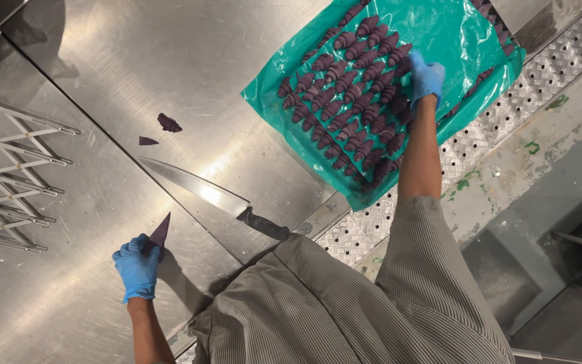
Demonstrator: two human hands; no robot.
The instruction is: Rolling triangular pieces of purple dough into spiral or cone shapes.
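Note:
My left hand [136,266], in a blue glove, pinches the wide end of a thin purple dough triangle [160,231] against the steel table [143,61]. My right hand [426,77], also gloved in blue, reaches over rows of small purple rolled croissants [345,101]. Its fingers touch the croissants at the right end of the rows; whether it grips one is hidden. The croissants lie on a teal plastic sheet [453,34].
A large knife with a black handle [210,195] lies diagonally on the table between my hands. Two purple dough scraps [168,123] lie above it. An expandable metal lattice cutter [8,175] sits at the left. A perforated metal tray [479,145] lies under the sheet.

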